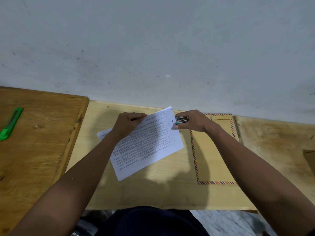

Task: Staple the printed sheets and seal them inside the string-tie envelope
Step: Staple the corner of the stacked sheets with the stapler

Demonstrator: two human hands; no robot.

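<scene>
Printed sheets [150, 143]: I see a white stack lying at mid-frame on the pale counter [153, 193]; its long axis runs diagonally, from the lower left near my forearm up to the far corner at upper right, which points at the wall [153, 48].
Second sheet edge [104, 134]: a corner of another page pokes out to the left from under my left wrist.
Left hand [129, 123]: curled, fingertips pinching the upper left edge of the printed sheets.
Right hand [192, 121]: closed around the stapler [182, 120], thumb underneath; I cannot tell whether it is being squeezed.
Stapler: small, metallic with a teal part, long axis roughly horizontal in frame, its mouth facing left and meeting the right edge of the printed sheets near their upper corner.
String-tie envelope [213, 150]: brown with a red and blue striped border, flat on the counter right of centre, long axis running near-to-far, flap end toward the wall; my right wrist and forearm cross over it.
Green utility knife [11, 124]: at the left edge of the frame on a darker wooden board [42, 142], well apart from the sheets, tilted slightly right of vertical.
</scene>
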